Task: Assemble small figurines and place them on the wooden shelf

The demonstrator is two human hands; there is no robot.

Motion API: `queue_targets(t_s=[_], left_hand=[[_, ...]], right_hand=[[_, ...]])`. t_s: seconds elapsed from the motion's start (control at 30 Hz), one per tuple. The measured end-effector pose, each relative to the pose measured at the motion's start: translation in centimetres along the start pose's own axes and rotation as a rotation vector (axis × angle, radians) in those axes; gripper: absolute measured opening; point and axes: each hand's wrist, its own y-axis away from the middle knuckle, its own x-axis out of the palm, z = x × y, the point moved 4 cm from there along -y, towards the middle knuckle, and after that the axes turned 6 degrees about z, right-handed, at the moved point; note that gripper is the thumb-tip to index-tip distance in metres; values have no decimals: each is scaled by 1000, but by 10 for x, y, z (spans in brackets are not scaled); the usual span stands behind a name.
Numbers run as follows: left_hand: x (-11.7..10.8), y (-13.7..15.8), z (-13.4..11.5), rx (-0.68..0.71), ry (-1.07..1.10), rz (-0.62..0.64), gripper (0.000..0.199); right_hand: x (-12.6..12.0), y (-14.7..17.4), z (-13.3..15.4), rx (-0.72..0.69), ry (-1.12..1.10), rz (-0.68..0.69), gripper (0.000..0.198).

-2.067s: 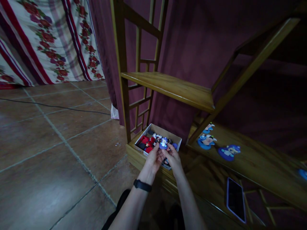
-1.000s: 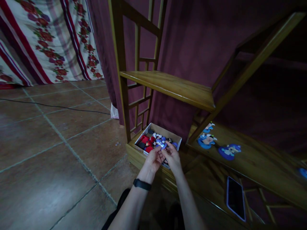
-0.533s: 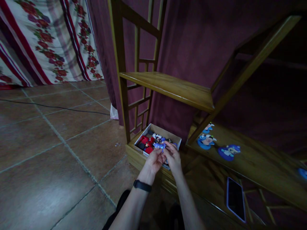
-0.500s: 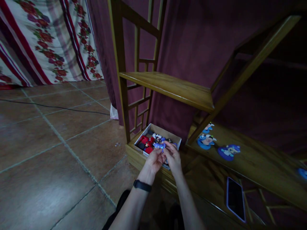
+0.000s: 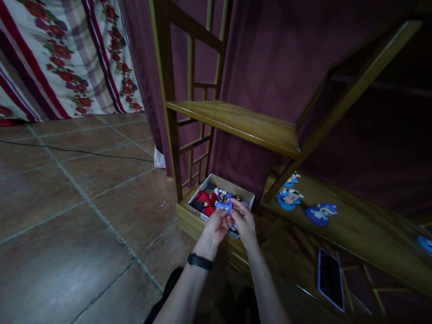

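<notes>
Purple figurine lies sideways (head leftward, seemingly)

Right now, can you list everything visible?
Held figurine: 1, purple, centre
Box: 1, white, lower centre
Box figurines: several, red/black/white, inside
Blue-based figurines: 2, blue-white, right
Purple figurine: 1, purple, beside them
Cut-off item: 1, blue, right edge
Device: 1, black, lower right
Shelving: 1, brown, centre and right
Curtain: 1, maroon, behind shelving
Floral cloth: 1, white-red, upper left
Cable: 1, black, left
Floor: 1, brown, left
Wristband: 1, black, lower centre
Left hand: 1, centre
Right hand: 1, centre
</notes>
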Motion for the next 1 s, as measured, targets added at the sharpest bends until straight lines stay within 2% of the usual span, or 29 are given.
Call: queue_targets(t_s=[0.17,0.4,0.53,0.7,1.0], left_hand=[[-5,-1,-3,-8,-46,-19,9],[-7,0,-10,70,-205,-122,20],[-2,3,-10,60,-213,-105,19],[2,4,-10,53,-214,-62,25],[3,8,-13,87,-222,-59,38]], right_hand=[[-10,-2,-8,8,43,-54,38],[-16,-8,-30,59,75,-84,41],[-16,-8,-35,105,54,-108,46],[-17,-3,-26,147,-27,-146,45],[-18,-1,-26,146,-119,-118,47]])
